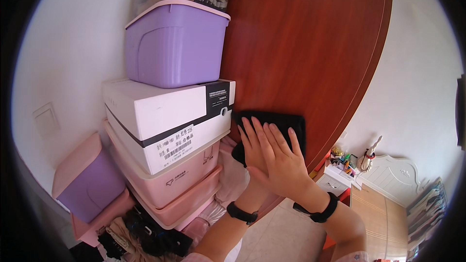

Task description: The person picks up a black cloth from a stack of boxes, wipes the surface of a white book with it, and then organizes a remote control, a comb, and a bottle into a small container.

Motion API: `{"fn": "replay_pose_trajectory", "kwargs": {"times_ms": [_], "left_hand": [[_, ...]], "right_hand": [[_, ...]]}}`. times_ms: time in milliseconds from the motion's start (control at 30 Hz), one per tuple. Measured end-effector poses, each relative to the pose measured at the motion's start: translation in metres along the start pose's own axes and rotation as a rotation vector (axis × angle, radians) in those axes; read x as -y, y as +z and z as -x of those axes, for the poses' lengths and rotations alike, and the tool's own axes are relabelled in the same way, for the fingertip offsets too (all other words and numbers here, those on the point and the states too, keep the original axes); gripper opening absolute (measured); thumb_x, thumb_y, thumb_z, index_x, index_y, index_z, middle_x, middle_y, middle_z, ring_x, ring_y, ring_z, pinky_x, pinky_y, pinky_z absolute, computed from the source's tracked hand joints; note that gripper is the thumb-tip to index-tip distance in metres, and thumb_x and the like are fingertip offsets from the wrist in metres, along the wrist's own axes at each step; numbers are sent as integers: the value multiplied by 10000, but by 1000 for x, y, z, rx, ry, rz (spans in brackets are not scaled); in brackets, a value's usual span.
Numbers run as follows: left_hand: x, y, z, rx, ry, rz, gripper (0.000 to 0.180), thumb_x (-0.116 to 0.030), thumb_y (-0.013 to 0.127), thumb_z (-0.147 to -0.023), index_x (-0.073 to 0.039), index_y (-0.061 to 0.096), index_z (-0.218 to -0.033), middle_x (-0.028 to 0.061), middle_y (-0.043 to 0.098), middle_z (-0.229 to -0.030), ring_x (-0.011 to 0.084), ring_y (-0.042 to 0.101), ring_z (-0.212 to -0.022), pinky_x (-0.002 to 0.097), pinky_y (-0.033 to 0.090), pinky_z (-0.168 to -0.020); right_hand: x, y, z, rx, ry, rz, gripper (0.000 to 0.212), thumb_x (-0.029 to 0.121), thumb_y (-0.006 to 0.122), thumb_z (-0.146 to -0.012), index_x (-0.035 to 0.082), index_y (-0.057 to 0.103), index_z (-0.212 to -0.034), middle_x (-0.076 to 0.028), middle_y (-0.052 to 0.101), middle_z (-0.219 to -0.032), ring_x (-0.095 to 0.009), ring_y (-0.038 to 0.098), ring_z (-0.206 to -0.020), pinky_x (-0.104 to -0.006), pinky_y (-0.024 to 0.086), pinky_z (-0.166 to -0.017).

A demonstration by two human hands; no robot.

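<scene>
Both my hands lie flat on a black folded piece of fabric (pixel 295 121), which looks like a cloth, against a glossy reddish-brown wooden panel (pixel 306 43). My right hand (pixel 283 165) is open, its fingers stretched out, and partly covers my left hand (pixel 253 154). The left one is open too, fingers extended over the fabric; part of it is hidden under the right. A black band circles each wrist. The fabric's corners show around the fingers, near the panel's lower end.
Left of the panel rises a stack: a purple bin (pixel 177 43), a white shoebox (pixel 170 116) and pink bins (pixel 179 170). Clothes and dark items (pixel 145 233) lie low at the left. A white headboard (pixel 393 174) and a small cabinet (pixel 332 182) stand at the right.
</scene>
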State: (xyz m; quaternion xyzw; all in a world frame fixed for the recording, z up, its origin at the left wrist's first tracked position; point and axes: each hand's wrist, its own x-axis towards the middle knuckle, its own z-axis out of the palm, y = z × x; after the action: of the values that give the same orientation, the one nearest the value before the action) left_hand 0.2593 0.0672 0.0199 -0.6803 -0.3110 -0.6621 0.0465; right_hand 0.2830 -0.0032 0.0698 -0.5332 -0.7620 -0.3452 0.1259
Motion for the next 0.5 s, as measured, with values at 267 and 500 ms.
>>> {"fn": "replay_pose_trajectory", "kwargs": {"times_ms": [267, 500], "left_hand": [[-26, 5, 54, -30, -70, -6, 511, -312, 481, -895, 57, 448, -1247, 273, 367, -1328, 442, 364, -1200, 499, 336, -997], [-41, 6, 121, -111, -147, 12, 394, -253, 486, -905, 44, 494, -1164, 212, 455, -1248, 379, 430, -1126, 459, 394, -936]], "right_hand": [[9, 0, 58, 132, 72, 52, 755, 407, 619, -759, 0, 364, -1340, -116, 427, -1359, -235, 372, -1275, -472, 239, -1052], [17, 14, 135, 215, 142, -79, 832, 368, 676, -736, -19, 298, -1368, -183, 427, -1339, -318, 378, -1266, -559, 244, -1018]]}}
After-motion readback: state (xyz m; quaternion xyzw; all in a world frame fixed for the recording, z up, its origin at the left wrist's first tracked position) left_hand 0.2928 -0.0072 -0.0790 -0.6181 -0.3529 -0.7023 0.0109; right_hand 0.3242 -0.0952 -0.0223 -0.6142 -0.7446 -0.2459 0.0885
